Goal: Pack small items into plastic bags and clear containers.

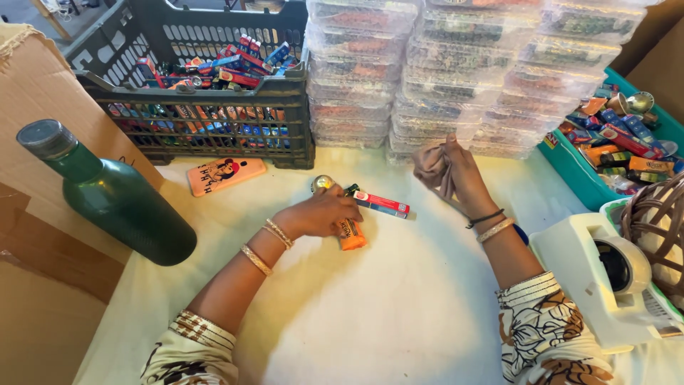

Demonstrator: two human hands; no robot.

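Head view: at frame centre, left hand (324,212) closes over an orange lighter (351,234) on the worktop (399,306); right hand (456,171), just right, grips a brown cloth (431,165).

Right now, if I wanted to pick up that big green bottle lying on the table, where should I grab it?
Probably around the neck, just below the grey cap. The green bottle lies tilted on its side, neck pointing up-left towards the cardboard box. The neck is its narrowest part, so fingers close round it most easily. Come from above, since the box crowds its far side. The fat body looks too wide for one hand.
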